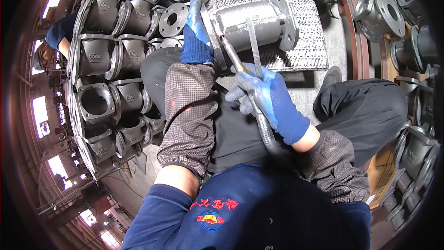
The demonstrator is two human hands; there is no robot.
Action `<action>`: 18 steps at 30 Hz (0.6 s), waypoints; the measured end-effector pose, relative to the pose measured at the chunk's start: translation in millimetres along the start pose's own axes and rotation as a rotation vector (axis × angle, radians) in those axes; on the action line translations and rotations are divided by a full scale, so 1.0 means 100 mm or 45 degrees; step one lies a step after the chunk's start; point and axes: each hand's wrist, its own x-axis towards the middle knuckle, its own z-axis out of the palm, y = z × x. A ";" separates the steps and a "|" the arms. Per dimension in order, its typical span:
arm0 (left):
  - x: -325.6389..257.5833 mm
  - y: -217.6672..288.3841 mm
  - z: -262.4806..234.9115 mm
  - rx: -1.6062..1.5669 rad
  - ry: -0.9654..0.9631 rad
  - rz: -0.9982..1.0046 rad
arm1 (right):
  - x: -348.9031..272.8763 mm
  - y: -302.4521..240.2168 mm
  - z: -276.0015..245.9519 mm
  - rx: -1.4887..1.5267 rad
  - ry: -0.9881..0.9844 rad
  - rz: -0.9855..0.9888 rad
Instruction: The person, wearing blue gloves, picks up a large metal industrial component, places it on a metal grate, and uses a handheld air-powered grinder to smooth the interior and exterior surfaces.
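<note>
While the left hand, in a blue glove, lies almost straight with its fingers together and pointing away from the body, its inner side rests against the near flange of a grey metal fitting; its thumb is hidden, so whether it grips or only steadies the piece I cannot tell. The fitting lies on its side on a ridged metal counter, in front of the person. The right hand, gloved alike, is closed around a slim rod-shaped tool, with a flat metal strip also rising from its grip and crossing in front of the fitting. The tool's tip is at the fitting beside that flange; contact is unclear. A ribbed hose runs from the right hand toward the lap.
</note>
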 end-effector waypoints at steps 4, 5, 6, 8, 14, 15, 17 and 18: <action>-0.10 0.04 0.16 -0.062 -0.019 -0.030 | 0.08 -0.04 -0.02 -0.005 -0.038 -0.041; -0.08 0.02 0.17 -0.081 -0.015 -0.031 | 0.12 -0.06 -0.01 -0.007 -0.031 -0.046; -0.07 0.00 0.16 -0.098 -0.006 -0.033 | 0.16 -0.08 -0.01 0.044 -0.045 -0.033; -0.08 -0.02 0.18 -0.057 -0.020 -0.071 | 0.15 -0.10 -0.03 0.079 -0.027 -0.037; -0.32 0.07 0.40 -0.009 -0.009 -0.067 | -0.27 -0.29 -0.23 -0.232 0.003 -0.018; -0.33 0.10 0.38 -0.007 -0.003 -0.060 | -0.35 -0.41 -0.26 -0.243 0.026 -0.064; -0.31 0.09 0.31 0.096 0.006 -0.058 | -0.38 -0.67 -0.46 -0.467 0.144 -0.226; -0.31 0.09 0.35 0.091 -0.002 -0.056 | -0.35 -0.80 -0.60 -0.494 0.196 -0.317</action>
